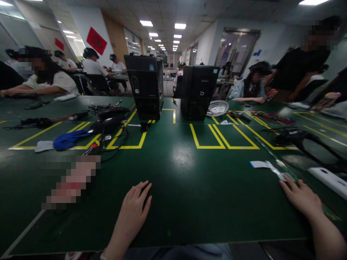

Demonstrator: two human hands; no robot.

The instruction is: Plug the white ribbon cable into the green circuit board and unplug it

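Observation:
My left hand [135, 204] lies palm down on the green tabletop [173, 202], its fingers stretched out with nothing in them. My right hand [302, 196] rests across a long, thin green circuit board strip [286, 168], which shows on both sides of it. The fingers are extended and touch the strip near a white flat ribbon cable [261, 164] with a blue end. How far the fingers curl under the strip is hidden. To the right of this hand lies a white power strip or similar long white case [329, 180].
Two black computer towers [146, 86] [199, 92] stand at the back. Near them is a white round basket [217, 108]. A blue glove [69, 139], black cables [108, 110] and a black curved frame [306, 139] lie around. Yellow tape [241, 147] marks boxes. People sit opposite.

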